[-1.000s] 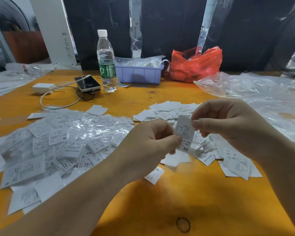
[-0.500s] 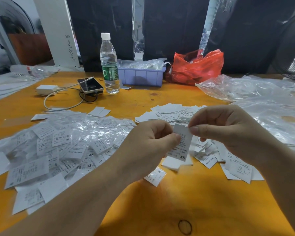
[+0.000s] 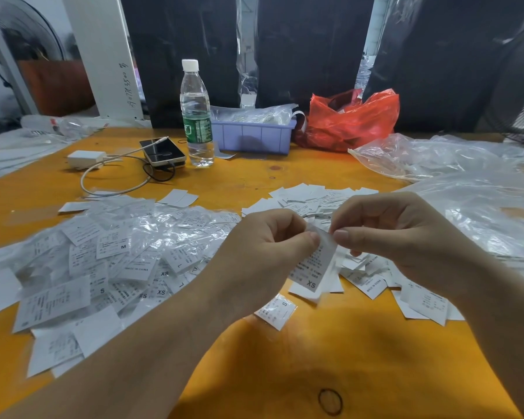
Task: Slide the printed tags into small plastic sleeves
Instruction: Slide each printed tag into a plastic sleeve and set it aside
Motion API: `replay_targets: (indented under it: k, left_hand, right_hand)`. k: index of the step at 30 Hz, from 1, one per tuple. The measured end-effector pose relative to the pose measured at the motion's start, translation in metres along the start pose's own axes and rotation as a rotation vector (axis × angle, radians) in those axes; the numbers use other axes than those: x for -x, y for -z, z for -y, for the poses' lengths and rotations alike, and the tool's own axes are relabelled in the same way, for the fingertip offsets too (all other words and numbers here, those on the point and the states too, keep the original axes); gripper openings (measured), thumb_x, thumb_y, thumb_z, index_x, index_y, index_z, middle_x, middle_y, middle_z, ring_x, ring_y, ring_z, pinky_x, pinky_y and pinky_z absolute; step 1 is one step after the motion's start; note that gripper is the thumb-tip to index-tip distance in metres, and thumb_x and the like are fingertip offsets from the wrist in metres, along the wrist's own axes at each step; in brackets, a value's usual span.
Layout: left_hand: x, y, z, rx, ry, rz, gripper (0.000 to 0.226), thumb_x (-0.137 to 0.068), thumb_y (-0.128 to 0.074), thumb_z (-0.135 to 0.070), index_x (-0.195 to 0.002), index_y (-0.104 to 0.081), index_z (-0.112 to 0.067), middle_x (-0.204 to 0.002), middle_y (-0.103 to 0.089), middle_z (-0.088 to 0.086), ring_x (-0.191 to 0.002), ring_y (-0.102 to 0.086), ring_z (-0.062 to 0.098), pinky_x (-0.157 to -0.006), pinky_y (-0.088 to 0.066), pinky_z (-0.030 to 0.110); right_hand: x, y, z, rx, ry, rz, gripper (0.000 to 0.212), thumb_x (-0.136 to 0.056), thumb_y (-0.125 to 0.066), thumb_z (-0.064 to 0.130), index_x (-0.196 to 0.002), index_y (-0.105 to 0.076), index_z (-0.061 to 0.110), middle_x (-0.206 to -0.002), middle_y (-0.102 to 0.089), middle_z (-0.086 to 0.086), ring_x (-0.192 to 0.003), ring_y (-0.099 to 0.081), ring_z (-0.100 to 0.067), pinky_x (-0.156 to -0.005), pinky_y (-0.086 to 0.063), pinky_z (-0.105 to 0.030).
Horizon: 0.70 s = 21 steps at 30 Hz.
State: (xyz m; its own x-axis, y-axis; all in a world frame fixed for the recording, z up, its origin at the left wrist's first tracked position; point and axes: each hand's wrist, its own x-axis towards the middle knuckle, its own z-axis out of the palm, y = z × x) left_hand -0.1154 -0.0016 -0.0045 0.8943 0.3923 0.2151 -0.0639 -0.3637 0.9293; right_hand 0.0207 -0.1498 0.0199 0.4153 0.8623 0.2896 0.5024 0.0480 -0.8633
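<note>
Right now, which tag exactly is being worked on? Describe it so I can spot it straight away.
Look at the orange table, then the two hands meeting above its middle. The left hand and right hand pinch the top of one printed tag between them. Unlike the tags lying flat around it, it hangs in the air, marked XS at its lower end.

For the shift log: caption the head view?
Both hands, left hand and right hand, pinch an XS tag above the orange table.

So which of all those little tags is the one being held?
The XS tag, pinched at its top between the left hand and right hand, lifted off the table; all the others lie in piles.
</note>
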Motion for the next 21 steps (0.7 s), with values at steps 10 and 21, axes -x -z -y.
replay_targets:
  k: [10, 21]
  left_hand:
    - [0.0027, 0.0003, -0.0007, -0.031, 0.005, 0.015, 0.022, -0.095, -0.061, -0.028, -0.078, -0.066, -0.015, -0.075, -0.064, 0.010, -0.057, -0.051, 0.002, -0.051, -0.038, 0.012]
    - [0.0022, 0.0000, -0.0025, -0.057, -0.001, 0.015, 0.022, -0.092, -0.060, -0.030, -0.079, -0.068, -0.015, -0.078, -0.060, 0.014, -0.059, -0.049, 0.007, -0.052, -0.037, 0.016]
  right_hand:
    - [-0.0005, -0.0037, -0.0056, 0.013, 0.008, 0.033, 0.016, -0.074, -0.072, 0.033, -0.079, -0.075, 0.018, -0.082, -0.068, -0.010, -0.083, -0.060, -0.037, -0.070, -0.049, -0.054]
    - [-0.0005, -0.0087, -0.0058, 0.015, 0.005, 0.078, 0.013, -0.077, -0.070, 0.025, -0.083, -0.075, 0.015, -0.078, -0.067, -0.011, -0.077, -0.060, -0.034, -0.069, -0.049, -0.050]
